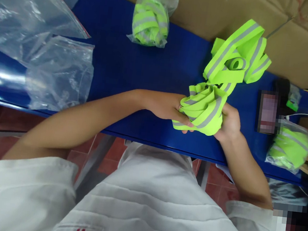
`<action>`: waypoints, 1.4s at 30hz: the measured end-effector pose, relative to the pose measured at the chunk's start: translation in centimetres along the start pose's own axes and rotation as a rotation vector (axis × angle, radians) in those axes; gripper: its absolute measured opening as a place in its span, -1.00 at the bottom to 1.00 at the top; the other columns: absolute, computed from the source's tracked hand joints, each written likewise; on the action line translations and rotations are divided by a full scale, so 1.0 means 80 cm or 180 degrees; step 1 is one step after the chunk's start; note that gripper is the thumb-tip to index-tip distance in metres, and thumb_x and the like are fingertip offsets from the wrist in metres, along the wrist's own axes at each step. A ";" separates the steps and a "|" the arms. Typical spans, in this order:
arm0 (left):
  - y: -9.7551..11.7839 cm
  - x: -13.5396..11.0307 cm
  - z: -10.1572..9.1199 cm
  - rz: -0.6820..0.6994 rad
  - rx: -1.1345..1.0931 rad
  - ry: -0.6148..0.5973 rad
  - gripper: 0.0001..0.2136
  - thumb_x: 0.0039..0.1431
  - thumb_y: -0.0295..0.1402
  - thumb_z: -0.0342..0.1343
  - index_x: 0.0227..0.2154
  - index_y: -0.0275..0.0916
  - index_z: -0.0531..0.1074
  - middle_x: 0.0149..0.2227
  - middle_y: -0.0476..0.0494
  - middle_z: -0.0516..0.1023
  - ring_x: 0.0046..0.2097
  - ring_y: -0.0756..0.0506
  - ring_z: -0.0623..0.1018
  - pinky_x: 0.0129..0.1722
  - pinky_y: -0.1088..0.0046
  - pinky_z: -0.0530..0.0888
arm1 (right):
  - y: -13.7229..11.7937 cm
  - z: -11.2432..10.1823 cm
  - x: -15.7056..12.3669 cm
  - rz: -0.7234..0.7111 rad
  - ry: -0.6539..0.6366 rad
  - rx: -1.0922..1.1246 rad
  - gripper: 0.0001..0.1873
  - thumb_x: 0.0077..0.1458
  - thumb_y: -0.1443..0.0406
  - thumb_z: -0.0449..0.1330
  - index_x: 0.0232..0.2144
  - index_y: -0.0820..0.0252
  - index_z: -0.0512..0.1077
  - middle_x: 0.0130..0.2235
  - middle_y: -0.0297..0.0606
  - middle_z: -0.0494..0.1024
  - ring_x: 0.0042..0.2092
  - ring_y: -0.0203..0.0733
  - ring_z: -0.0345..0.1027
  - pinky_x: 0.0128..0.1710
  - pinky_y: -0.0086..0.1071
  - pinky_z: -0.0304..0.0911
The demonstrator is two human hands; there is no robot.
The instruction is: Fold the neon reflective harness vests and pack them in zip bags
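Both hands grip a bundle of neon-yellow reflective strap (pixel 203 108) with a grey stripe, just above the blue table (pixel 115 63). My left hand (pixel 166 105) clasps the folded bundle from the left, thumb under it. My right hand (pixel 229 122) holds it from the right, fingers wrapped behind. Loose loops of the same strap (pixel 237 52) stick up beyond the hands toward the far edge.
Empty clear plastic bags (pixel 40 43) lie at the left. A bagged strap bundle (pixel 151 18) sits at the far middle, another bagged bundle (pixel 289 145) at the right edge. Cardboard (pixel 291 31) runs behind the table. A small green object (pixel 292 105) and wires lie at the right.
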State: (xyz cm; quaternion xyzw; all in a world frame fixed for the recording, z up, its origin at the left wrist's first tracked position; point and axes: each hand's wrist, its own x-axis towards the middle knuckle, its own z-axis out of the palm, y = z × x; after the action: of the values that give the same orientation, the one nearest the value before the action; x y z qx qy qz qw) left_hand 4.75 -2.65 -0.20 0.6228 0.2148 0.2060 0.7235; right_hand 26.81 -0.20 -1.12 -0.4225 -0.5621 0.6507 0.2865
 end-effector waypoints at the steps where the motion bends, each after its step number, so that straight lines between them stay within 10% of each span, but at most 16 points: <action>1: 0.000 0.001 0.003 0.0058 -0.0020 0.0019 -0.74 0.14 -0.13 0.40 -0.35 -0.27 0.65 -0.31 -0.19 0.71 -0.24 -0.11 0.67 -0.18 0.47 0.61 | 0.002 0.001 -0.001 -0.0133 0.0038 -0.0149 -0.51 0.16 -0.14 0.20 -0.10 0.07 0.52 -0.15 -0.19 0.65 0.00 0.13 0.57 -0.09 0.02 0.56; 10: 0.001 0.001 0.013 0.0197 -0.0155 0.0453 -0.74 0.23 -0.17 0.35 -0.24 -0.29 0.60 -0.22 -0.19 0.71 -0.24 -0.08 0.66 -0.22 0.49 0.59 | -0.014 -0.006 -0.013 -0.1534 0.0957 -0.1398 -0.56 0.42 -0.09 0.11 -0.11 0.02 0.63 -0.14 -0.27 0.63 -0.06 -0.09 0.53 0.00 -0.21 0.42; 13: -0.006 0.003 0.012 0.0159 0.0024 0.0501 -0.78 0.31 -0.23 0.25 -0.20 -0.31 0.59 -0.19 -0.20 0.71 -0.20 -0.08 0.67 -0.18 0.49 0.58 | -0.016 -0.011 -0.018 -0.1407 0.0414 -0.1644 -0.26 0.40 -0.26 -0.08 0.23 0.04 0.49 0.10 -0.15 0.60 0.02 -0.02 0.54 0.01 -0.17 0.44; 17: -0.015 0.006 0.009 0.0136 0.0393 0.0705 -0.85 0.29 -0.30 0.24 -0.30 -0.29 0.60 -0.30 -0.14 0.69 -0.24 -0.07 0.63 -0.18 0.48 0.56 | -0.013 -0.006 -0.022 -0.1531 -0.0193 -0.2298 0.08 0.05 -0.27 0.38 0.46 -0.07 0.17 0.40 -0.14 0.34 0.24 0.17 0.43 0.17 -0.08 0.43; 28: -0.014 0.007 0.006 -0.0454 -0.0048 0.0487 -0.70 0.22 -0.19 0.33 -0.13 -0.33 0.63 -0.16 -0.23 0.74 -0.12 -0.11 0.72 -0.20 0.51 0.62 | -0.014 0.003 -0.013 -0.1667 0.0406 -0.2189 -0.50 0.26 -0.10 0.31 0.10 0.00 0.56 0.24 -0.17 0.55 0.32 0.16 0.38 0.38 0.09 0.28; 33: -0.015 0.009 0.009 -0.0729 -0.0438 0.0364 -0.54 0.19 0.00 0.37 -0.18 -0.39 0.66 -0.20 -0.37 0.74 -0.19 -0.18 0.75 -0.32 0.48 0.64 | -0.018 -0.003 -0.011 -0.1538 0.0585 -0.1794 -0.59 0.28 -0.10 0.29 -0.07 0.03 0.59 -0.05 -0.17 0.67 0.03 0.10 0.57 0.10 0.01 0.49; 42: -0.010 0.014 0.021 -0.0657 -0.0122 0.1183 -0.41 0.11 0.13 0.39 -0.17 -0.41 0.60 -0.28 -0.33 0.71 -0.42 -0.11 0.68 -0.50 0.48 0.61 | 0.002 -0.017 -0.003 -0.1597 0.0900 -0.1306 -0.51 0.24 -0.08 0.33 0.11 -0.07 0.47 0.00 -0.25 0.62 -0.02 0.03 0.56 -0.04 -0.08 0.51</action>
State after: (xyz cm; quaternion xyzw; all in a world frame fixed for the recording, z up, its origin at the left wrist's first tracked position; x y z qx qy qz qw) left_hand 6.65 -3.45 -0.84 0.5349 0.4032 0.2462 0.7005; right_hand 28.13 0.22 -1.21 -0.4060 -0.7222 0.3686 0.4215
